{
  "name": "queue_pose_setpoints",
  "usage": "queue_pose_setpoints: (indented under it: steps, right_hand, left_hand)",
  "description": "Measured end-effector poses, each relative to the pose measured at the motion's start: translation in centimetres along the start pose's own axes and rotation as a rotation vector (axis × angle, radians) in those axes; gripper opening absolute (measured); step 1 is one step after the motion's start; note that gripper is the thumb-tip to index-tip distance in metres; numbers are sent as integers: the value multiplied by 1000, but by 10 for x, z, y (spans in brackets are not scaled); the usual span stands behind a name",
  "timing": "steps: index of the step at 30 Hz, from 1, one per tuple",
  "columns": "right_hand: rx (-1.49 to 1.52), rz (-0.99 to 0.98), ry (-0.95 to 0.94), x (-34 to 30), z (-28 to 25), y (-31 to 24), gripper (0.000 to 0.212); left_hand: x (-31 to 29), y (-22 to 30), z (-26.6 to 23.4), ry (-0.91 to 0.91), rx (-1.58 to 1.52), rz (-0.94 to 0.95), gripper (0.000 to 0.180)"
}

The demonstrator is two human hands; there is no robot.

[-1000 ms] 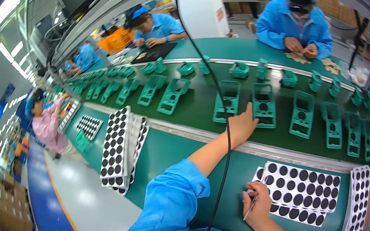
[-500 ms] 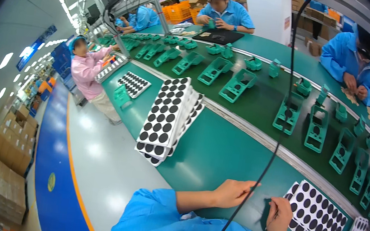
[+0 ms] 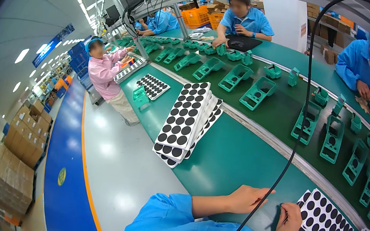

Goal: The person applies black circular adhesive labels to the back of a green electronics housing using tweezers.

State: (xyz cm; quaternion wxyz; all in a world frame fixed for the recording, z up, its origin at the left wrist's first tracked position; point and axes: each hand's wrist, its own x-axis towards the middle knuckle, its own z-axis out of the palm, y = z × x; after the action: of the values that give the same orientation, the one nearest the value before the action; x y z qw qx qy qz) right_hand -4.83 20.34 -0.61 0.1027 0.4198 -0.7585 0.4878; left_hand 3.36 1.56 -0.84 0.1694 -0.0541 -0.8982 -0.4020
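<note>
My left hand (image 3: pixel 247 200) hovers over the green bench with its fingers stretched out to the right. A black cable passes in front of its fingertips, and I see nothing held in it. To its right, my right hand (image 3: pixel 290 220) is closed, fingers pinched together. A thin dark thing shows at those fingers, too small to name. Beside the right hand lie white sheets (image 3: pixel 326 224) with rows of round black stickers. Further left on the bench is a thicker fanned stack of similar sheets (image 3: pixel 184 120).
A dark green conveyor belt (image 3: pixel 283 114) beyond the bench carries several green plastic housings (image 3: pixel 258 93). The black cable (image 3: pixel 309 80) hangs across the view. A person in pink (image 3: pixel 107 68) stands at the bench's far left; people in blue (image 3: pixel 248 23) sit across.
The whole view has shifted, so the scene sits further right and slightly lower. The person across has reached one hand toward the belt. My hands keep about the same pose.
</note>
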Motion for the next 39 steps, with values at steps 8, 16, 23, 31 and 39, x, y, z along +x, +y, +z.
queue_pose_setpoints:
  steps: [8,16,23,31,39]
  right_hand:
    - [-82,97,98,-5,-24,-9,12]
    - [333,349,430,5,-122,24,48]
    - [676,554,527,-27,-164,39,46]
    - [274,716,319,-25,-160,73,13]
    - [641,753,512,-37,-158,85,17]
  left_hand:
    - [2,-14,16,-161,228,277,34]
    - [-2,-21,-3,-7,-328,-223,33]
    - [96,-19,-115,1015,-769,129,35]
    - [100,65,72,-383,375,452,53]
    - [109,77,137,-523,318,554,58]
